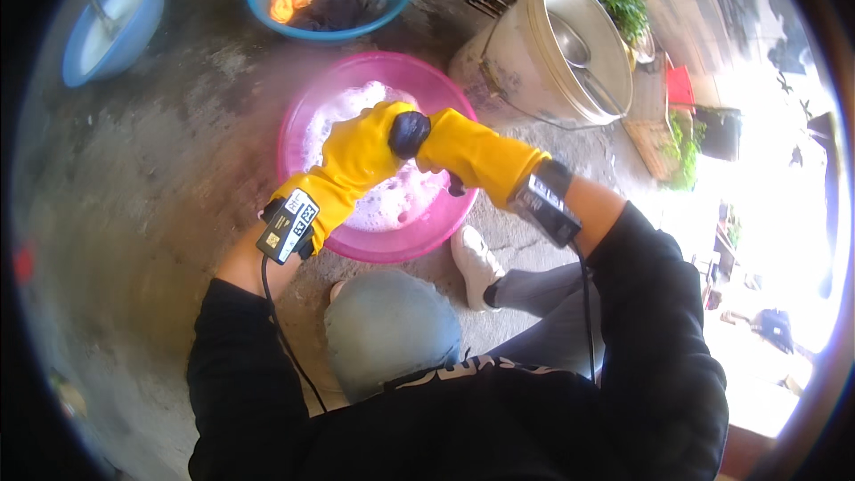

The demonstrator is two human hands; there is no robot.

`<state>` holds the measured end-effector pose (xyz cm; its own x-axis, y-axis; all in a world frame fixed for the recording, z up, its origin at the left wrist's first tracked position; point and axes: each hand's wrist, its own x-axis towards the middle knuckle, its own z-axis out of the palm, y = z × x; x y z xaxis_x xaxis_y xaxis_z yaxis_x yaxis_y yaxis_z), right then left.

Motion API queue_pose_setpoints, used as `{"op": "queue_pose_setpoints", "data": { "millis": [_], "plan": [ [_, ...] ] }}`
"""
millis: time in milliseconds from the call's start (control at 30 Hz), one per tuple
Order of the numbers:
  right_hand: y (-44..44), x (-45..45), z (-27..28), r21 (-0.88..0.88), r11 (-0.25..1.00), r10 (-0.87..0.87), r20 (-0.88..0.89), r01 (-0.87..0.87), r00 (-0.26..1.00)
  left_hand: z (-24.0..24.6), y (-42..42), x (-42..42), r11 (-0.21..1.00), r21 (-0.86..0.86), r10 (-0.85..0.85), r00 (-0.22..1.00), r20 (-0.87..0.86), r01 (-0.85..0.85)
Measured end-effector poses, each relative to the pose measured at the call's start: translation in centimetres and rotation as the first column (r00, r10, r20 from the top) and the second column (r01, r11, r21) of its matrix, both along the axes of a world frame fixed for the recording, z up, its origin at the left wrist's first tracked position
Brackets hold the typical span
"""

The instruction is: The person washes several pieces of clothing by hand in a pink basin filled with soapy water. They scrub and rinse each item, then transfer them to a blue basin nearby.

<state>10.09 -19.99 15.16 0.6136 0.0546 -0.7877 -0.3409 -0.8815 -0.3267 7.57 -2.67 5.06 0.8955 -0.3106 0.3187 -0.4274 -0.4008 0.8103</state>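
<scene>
My left hand (pixel 374 140) and my right hand (pixel 457 143), both in yellow rubber gloves, meet above a pink plastic basin (pixel 364 250). Between them is a bunched piece of dark, wet cloth (pixel 409 135), with both hands closed on it. A small dark end of cloth shows below my right hand. White suds (pixel 394 204) cover the water in the basin beneath. The gloves hide the fingertips and most of the cloth. A small black device is strapped at each wrist, with a cable running up the sleeve.
Beyond the pink basin stands a blue basin (pixel 334 33) with dark and orange cloths. A lighter blue basin (pixel 159 3) of whitish liquid is at upper left. A white bucket (pixel 507 60) holding a metal vessel stands at upper right. My knee and shoe are close below the pink basin.
</scene>
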Motion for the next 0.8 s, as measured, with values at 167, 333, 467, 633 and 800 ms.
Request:
{"op": "queue_pose_setpoints", "data": {
  "millis": [167, 333, 467, 633, 800],
  "plan": [
    [-1.7, -0.6, -0.1, 0.211, 0.967, 0.126, 0.098, -0.144, 0.987, -1.2, -0.8, -2.7, 0.992, -0.095, -0.099, 0.965, -0.241, 0.078],
    [-4.1, -3.1, -0.1, 0.73, 0.673, -0.347, 0.174, 0.115, 0.922, -3.1, 1.5, -2.2, 0.727, -0.658, -0.59, 0.312, -0.745, -0.197],
    [-4.0, -2.6, 0.9, -0.109, 0.696, 0.516, 0.764, -0.71, 0.388, -4.6, 1.2, -2.7, 0.358, -0.756, -0.924, -0.091, -0.372, -0.548],
    [-1.8, 0.2, 2.3, -0.422, 0.24, 0.557, 0.797, -0.874, -0.232, -3.2, 0.2, -3.9, 0.267, -0.944, -0.964, -0.071, -0.258, -0.194],
    [-0.9, 0.5, 2.3, -0.292, 0.169, 0.629, 0.768, -0.942, -0.125, 1.1, 1.8, -3.7, 0.28, -0.956, -0.949, 0.175, -0.262, 0.087]
  ]
}}
